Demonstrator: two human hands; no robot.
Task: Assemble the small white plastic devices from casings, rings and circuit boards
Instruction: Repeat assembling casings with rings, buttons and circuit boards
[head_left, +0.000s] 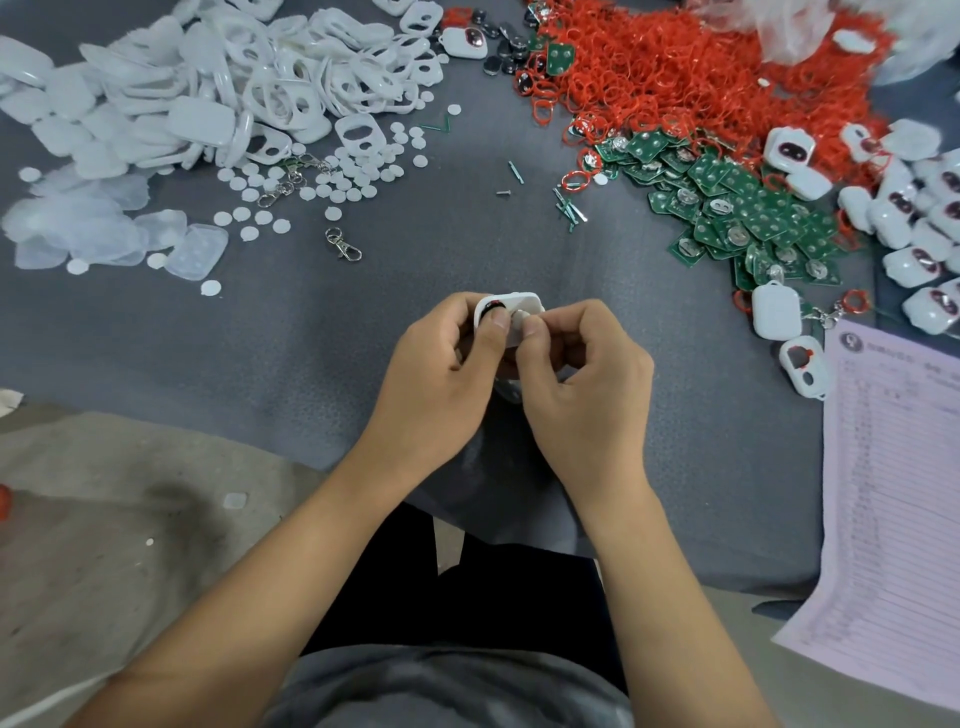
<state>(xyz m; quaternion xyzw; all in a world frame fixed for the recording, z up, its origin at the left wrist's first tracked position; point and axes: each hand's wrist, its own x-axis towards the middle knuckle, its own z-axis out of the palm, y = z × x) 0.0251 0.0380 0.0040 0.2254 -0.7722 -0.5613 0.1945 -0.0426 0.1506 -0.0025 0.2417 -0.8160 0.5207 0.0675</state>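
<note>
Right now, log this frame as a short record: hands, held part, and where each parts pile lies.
left hand: grips the casing
right hand: pinches a small white piece against the casing
surface: grey cloth
white casings: heap far left
white discs: scattered beside that heap
red rings: pile far right
boards: green pile below the rings
finished devices: right edge
paper: form right

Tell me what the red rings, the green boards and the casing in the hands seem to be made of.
Red rings: probably rubber or soft plastic; thin, matte, tangled loops.
Green boards: circuit board laminate, glossy green with round silvery metal parts.
Casing: smooth white hard plastic, slightly shiny, held by the left hand and right hand.
</note>
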